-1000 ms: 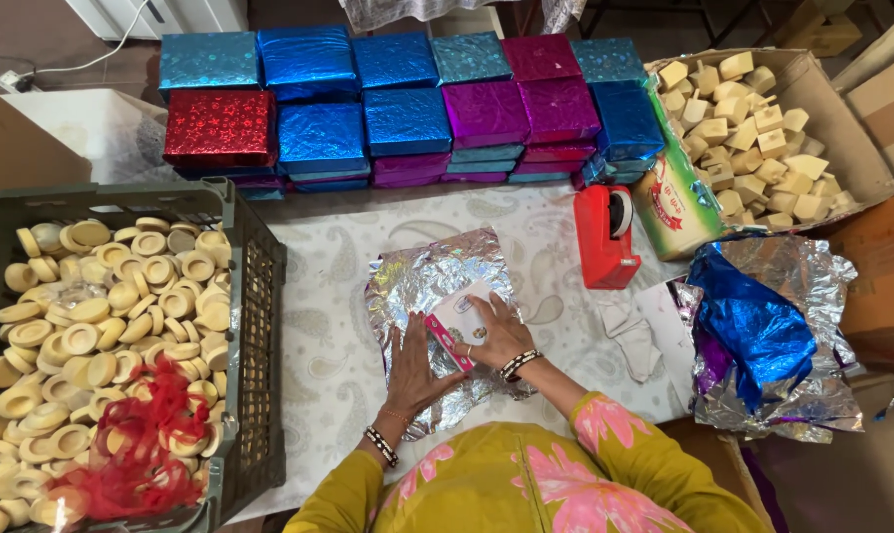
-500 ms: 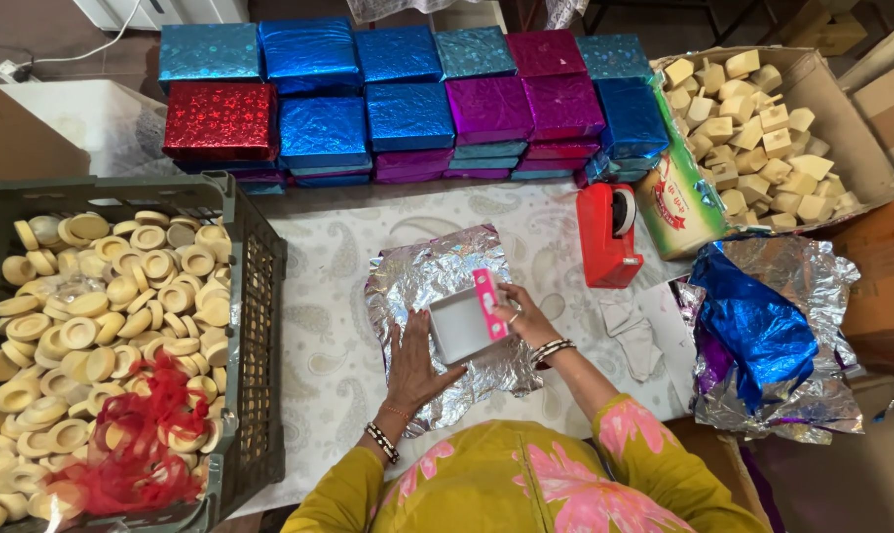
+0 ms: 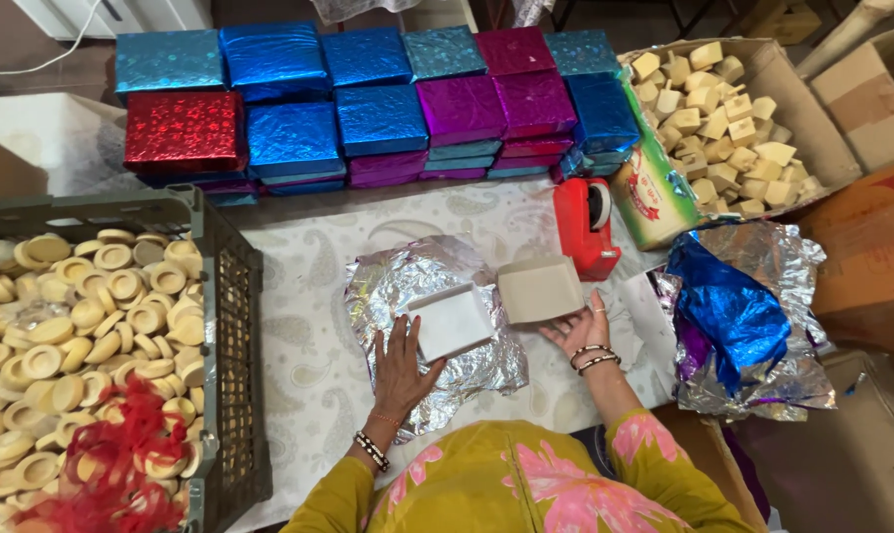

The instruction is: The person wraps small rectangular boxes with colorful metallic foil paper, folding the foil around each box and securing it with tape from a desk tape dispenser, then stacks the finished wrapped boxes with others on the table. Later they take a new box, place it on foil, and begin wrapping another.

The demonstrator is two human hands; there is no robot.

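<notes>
Silver foil (image 3: 422, 326) lies spread on the patterned cloth (image 3: 299, 326), and my left hand (image 3: 403, 365) rests flat and open at the edge of the white box tray (image 3: 450, 321) now sitting on it. Half a second ago both hands held the box together; now my right hand (image 3: 575, 331), fingers loosely open, holds its beige lid (image 3: 539, 289) apart, beside the red tape dispenser (image 3: 585, 227).

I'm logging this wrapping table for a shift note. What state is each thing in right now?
White box: open, on the foil, left hand touching it.
Box lid: off, held by the right hand.
Silver foil sheet: spread flat, crinkled.
Wrapped boxes: closed, stacked.
Grey crate: filled with round pieces.
Cardboard carton: open, filled with cubes.
Blue foil: crumpled.
</notes>
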